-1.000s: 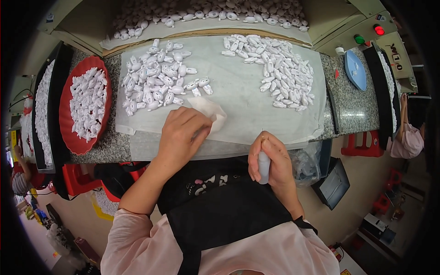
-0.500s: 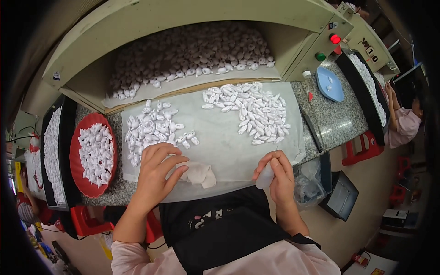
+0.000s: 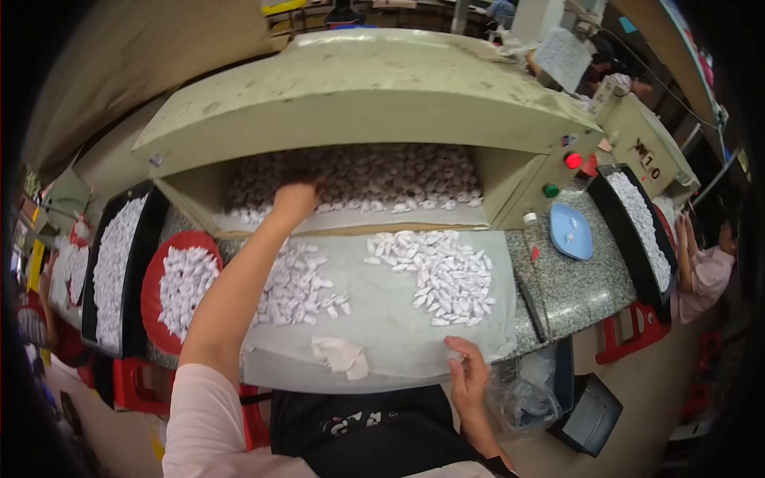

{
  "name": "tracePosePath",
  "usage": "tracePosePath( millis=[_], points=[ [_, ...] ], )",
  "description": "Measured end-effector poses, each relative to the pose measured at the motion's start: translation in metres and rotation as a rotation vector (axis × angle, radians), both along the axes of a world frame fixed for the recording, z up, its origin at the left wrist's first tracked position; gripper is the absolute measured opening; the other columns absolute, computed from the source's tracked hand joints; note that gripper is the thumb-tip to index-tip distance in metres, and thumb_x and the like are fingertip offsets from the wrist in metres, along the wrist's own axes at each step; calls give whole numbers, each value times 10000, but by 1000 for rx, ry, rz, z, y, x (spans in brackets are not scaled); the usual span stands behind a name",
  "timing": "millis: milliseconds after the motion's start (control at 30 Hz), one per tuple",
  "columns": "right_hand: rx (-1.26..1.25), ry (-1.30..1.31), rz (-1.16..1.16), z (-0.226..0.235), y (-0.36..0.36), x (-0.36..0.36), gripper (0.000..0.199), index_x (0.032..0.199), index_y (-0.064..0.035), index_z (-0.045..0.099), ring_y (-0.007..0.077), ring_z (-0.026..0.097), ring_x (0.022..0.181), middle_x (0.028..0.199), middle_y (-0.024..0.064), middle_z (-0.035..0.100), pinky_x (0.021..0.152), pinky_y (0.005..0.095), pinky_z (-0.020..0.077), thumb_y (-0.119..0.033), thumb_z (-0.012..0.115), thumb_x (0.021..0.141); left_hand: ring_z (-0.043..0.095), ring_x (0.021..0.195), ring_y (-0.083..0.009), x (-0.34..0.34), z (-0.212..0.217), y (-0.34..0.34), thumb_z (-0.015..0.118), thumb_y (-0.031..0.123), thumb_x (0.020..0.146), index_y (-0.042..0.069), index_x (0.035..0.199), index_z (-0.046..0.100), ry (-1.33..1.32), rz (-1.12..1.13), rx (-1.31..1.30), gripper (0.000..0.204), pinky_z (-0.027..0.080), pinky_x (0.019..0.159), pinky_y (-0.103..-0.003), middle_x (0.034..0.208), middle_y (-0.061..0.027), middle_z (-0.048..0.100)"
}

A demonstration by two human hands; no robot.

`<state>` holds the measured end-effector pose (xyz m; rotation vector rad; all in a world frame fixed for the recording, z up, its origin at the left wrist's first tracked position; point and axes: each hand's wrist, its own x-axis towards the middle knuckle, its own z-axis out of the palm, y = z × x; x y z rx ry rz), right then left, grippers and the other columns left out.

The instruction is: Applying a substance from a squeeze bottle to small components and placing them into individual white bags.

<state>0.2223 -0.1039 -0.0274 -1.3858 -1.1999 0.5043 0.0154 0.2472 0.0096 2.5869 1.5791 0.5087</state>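
1. Well, the left hand point(image 3: 295, 202) is showing inside the opening of the pale green machine point(image 3: 358, 119), upper centre, among heaped white pieces point(image 3: 390, 187); its fingertips are lying in shadow, so I cannot tell whether they are gripping any.
2. The right hand point(image 3: 468, 370) is hovering right of lower centre, near the edge of the paper sheet point(image 3: 390, 319); its forefinger and thumb are standing apart, though I cannot tell whether its palm is holding something.
3. On the paper, the left pile point(image 3: 296, 288) is lying partly behind the forearm, the right pile point(image 3: 456, 277) well apart from it.
4. A pale cloth point(image 3: 341, 356) is lying crumpled at lower centre, between both piles and the apron point(image 3: 366, 438).
5. At left, a red tray point(image 3: 151, 299) is holding more pieces.
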Motion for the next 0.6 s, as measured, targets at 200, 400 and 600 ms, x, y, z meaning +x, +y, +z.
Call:
tracePosePath(
  millis=[200,400,600],
  points=[
    [-46,-152,25,8,10,-1,300,1003,-11,498,234,564,847,949,112,577,727,276,435,-19,590,718,515,904,-341,2,-35,46,472,190,786,78,1029,524,107,28,111,273,407,793,-410,983,-187,539],
    [-66,-165,-46,5,8,-1,334,980,-17,492,252,577,840,935,110,583,714,299,454,-63,651,689,509,907,-344,24,-34,70,460,163,780,64,1027,511,101,11,82,270,405,795,-410,979,-195,535],
    [-47,-156,-71,-3,6,-6,312,948,-10,465,222,588,819,913,99,590,693,284,455,-52,646,697,524,885,-316,-1,-46,65,460,145,786,63,999,525,-74,-5,200,238,417,772,-393,962,-175,547]
  ],
)
